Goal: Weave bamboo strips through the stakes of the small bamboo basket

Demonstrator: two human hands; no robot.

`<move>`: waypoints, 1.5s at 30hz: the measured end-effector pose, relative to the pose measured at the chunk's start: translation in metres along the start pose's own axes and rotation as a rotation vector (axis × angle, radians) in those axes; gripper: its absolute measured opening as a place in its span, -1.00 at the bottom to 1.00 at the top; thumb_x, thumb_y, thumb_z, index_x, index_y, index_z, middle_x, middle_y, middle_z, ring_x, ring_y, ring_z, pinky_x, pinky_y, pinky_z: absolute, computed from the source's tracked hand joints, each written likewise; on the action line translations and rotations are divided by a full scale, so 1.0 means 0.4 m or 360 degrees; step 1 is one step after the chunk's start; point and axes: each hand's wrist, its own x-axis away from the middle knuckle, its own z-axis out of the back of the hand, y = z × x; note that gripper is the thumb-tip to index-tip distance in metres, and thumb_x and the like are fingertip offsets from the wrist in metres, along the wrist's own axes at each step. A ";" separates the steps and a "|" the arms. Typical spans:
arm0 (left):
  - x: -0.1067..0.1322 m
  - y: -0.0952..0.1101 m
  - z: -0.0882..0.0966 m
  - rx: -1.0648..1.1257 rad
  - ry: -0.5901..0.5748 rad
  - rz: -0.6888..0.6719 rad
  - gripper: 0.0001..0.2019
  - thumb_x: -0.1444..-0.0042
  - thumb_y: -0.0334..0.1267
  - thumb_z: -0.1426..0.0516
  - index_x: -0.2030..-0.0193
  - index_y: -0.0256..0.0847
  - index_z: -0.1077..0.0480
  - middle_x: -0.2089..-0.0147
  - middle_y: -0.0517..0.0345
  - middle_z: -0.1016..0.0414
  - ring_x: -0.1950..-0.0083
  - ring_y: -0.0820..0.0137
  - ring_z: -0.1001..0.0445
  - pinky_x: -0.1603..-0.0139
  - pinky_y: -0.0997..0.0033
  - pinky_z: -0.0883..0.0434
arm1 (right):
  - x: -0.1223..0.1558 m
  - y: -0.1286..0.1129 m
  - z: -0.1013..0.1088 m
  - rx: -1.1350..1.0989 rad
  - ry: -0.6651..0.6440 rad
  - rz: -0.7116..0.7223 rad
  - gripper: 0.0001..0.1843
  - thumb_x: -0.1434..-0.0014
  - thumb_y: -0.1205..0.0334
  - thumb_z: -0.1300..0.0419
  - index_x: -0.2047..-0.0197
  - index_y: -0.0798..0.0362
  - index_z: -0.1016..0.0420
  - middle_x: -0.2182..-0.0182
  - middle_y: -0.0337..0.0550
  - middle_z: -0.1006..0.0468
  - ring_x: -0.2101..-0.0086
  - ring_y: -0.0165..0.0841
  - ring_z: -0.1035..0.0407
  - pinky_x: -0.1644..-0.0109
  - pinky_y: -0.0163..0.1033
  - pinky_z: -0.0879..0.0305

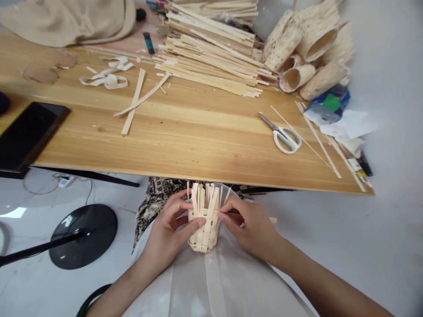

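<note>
A small woven basket of pale bamboo strips rests in my lap below the table edge, its loose upright strips sticking out at the top. My left hand grips its left side, thumb and fingers wrapped round the weave. My right hand pinches a strip at the basket's right rim, fingers closed.
The wooden table carries a pile of bamboo strips, finished woven cylinders at the back right, white-handled scissors, loose strips, a black tablet at left, and beige cloth. A black stand base sits on the floor.
</note>
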 end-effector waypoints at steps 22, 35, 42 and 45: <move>-0.007 0.045 -0.022 0.0304 -0.0376 0.0606 -0.36 0.21 -0.14 -0.51 -0.05 -0.16 -0.46 0.01 0.02 -0.71 0.02 0.11 -0.67 0.09 0.29 -0.54 | 0.012 -0.025 -0.005 0.0003 0.0053 0.0882 -0.87 -0.41 0.38 -0.10 0.14 0.03 -0.46 0.35 -0.15 -0.68 0.38 -0.36 -0.54 0.34 -0.27 -0.42; -0.068 0.012 -0.001 0.1226 -0.0285 0.0457 -0.41 0.24 -0.13 -0.53 -0.01 -0.13 -0.63 0.09 0.13 -0.73 0.15 0.24 -0.69 0.07 0.29 -0.64 | -0.028 0.012 0.116 -0.0153 0.0583 0.0462 -0.84 -0.36 0.32 -0.23 0.09 -0.07 -0.63 0.26 -0.22 -0.72 0.30 -0.36 -0.62 0.22 -0.28 -0.55; -0.065 0.000 0.016 0.1605 -0.0499 0.0513 -0.56 0.04 -0.02 -0.44 0.09 -0.26 -0.66 0.16 0.06 -0.74 0.18 0.29 -0.67 0.08 0.36 -0.61 | -0.116 -0.006 -0.046 -0.0448 0.0372 0.0746 -0.79 -0.36 0.33 -0.21 0.02 -0.05 -0.62 0.11 -0.10 -0.69 0.08 -0.29 -0.59 -0.03 -0.15 -0.54; -0.054 -0.018 0.021 0.1578 -0.0510 0.0520 -0.58 0.03 0.02 -0.43 0.12 -0.24 -0.66 0.20 0.08 -0.74 0.19 0.26 -0.67 0.07 0.36 -0.60 | -0.121 -0.013 -0.055 -0.0526 0.0352 0.0738 -0.85 -0.33 0.36 -0.23 0.11 -0.03 -0.62 0.14 -0.09 -0.65 0.11 -0.31 -0.58 0.05 -0.21 -0.55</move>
